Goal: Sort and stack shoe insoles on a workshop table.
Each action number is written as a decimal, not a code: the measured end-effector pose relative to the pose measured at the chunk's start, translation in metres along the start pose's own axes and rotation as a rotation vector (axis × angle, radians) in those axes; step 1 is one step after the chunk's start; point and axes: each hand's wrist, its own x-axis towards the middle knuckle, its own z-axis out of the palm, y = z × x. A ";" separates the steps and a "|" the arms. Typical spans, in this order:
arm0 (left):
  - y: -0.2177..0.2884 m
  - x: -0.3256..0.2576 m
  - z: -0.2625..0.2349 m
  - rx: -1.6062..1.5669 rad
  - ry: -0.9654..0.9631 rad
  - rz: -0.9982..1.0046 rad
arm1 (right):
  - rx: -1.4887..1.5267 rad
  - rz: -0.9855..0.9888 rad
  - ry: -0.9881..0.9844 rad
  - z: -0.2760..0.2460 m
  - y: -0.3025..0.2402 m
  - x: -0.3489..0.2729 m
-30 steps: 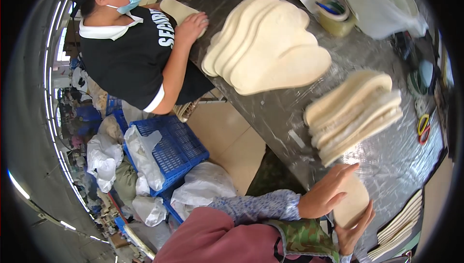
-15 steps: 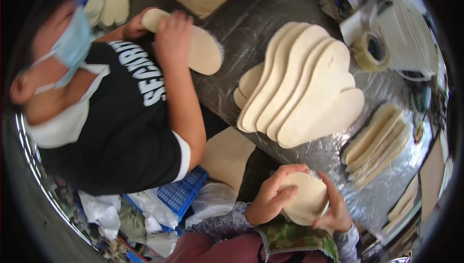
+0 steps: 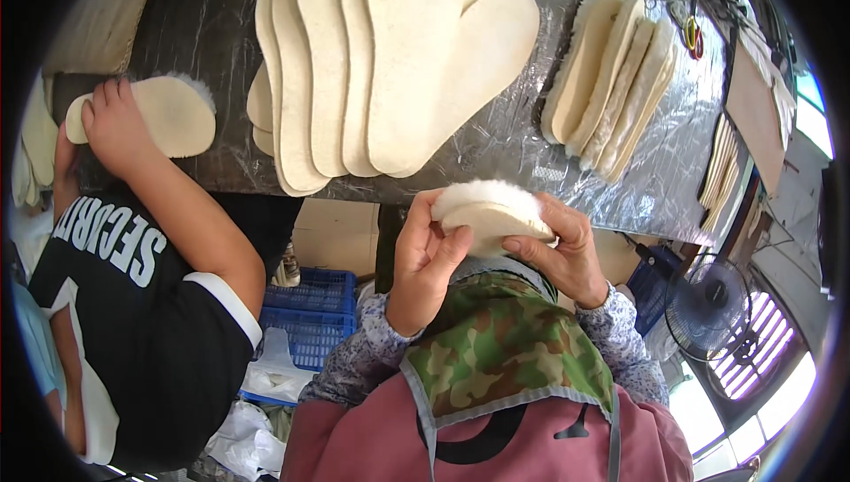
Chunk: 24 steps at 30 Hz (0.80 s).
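Around the hands stand dark table, crates, fan.

We look steeply down from the person's head through a wide fisheye lens — near above the left hand, right hand and apron — facing the table along the top, with straight edges bending toward the sides.

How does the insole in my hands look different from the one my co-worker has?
Angle: your insole is seen foreshortened, while the co-worker's insole shows its broad smooth face.
Fluff: your insole shows a thick white band along its top; the co-worker's insole only a thin fringe on one edge.
Grip: your left hand and right hand hold your insole from opposite sides; a co-worker's hand lies across the co-worker's insole.
Shared: cream face, white fluff.
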 end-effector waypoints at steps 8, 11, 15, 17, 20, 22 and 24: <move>-0.002 0.005 0.022 0.148 -0.070 0.137 | 0.044 -0.056 0.092 -0.004 0.005 -0.010; -0.005 0.002 0.027 -0.003 0.064 0.169 | 0.069 -0.010 -0.003 -0.016 0.009 -0.005; 0.003 0.012 0.016 -0.036 0.219 0.277 | -0.051 0.111 -0.282 -0.035 0.038 -0.004; 0.015 0.015 0.005 -0.035 0.275 0.317 | -0.065 0.119 -0.316 -0.044 0.049 -0.009; 0.032 0.012 -0.011 -0.014 0.343 0.358 | -0.028 0.208 -0.303 -0.057 0.047 -0.014; 0.039 0.008 -0.019 -0.030 0.368 0.375 | 0.058 0.305 -0.227 -0.065 0.042 -0.014; 0.042 0.004 -0.027 -0.012 0.373 0.374 | 0.119 0.317 -0.174 -0.063 0.043 -0.014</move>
